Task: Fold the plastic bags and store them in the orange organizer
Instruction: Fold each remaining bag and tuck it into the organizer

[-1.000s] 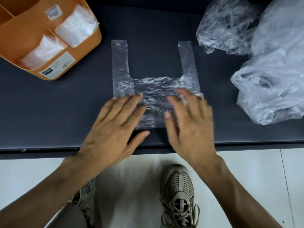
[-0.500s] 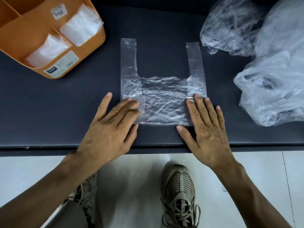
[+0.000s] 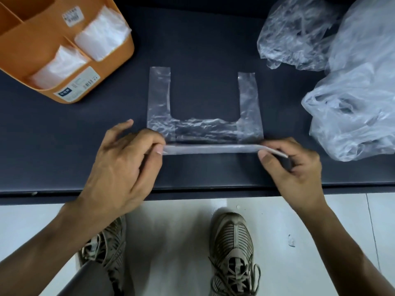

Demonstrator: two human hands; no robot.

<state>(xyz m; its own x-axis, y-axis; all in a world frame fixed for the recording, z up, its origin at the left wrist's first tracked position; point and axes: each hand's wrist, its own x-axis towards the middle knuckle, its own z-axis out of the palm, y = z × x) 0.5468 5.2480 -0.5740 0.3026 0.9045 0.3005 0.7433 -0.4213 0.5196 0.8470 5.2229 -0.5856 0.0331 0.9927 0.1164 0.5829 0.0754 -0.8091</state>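
Note:
A clear plastic bag (image 3: pixel 205 129) lies flat on the dark table (image 3: pixel 192 39), its two handle strips pointing away from me. Its near edge is lifted into a narrow band. My left hand (image 3: pixel 119 165) pinches that band's left end between thumb and fingers. At the right end my right hand (image 3: pixel 297 165) pinches it the same way. The orange organizer (image 3: pixel 64 52) stands at the far left, with folded white bags sticking out of two compartments.
Crumpled clear plastic bags (image 3: pixel 350 112) are heaped at the right of the table, with another (image 3: pixel 297 33) behind. The table's front edge runs just below my hands. My shoes stand on the pale floor beneath.
Both hands went from lying flat on the bag's bottom corners to pinching its near edge, which is now raised off the table and turned up toward the handles.

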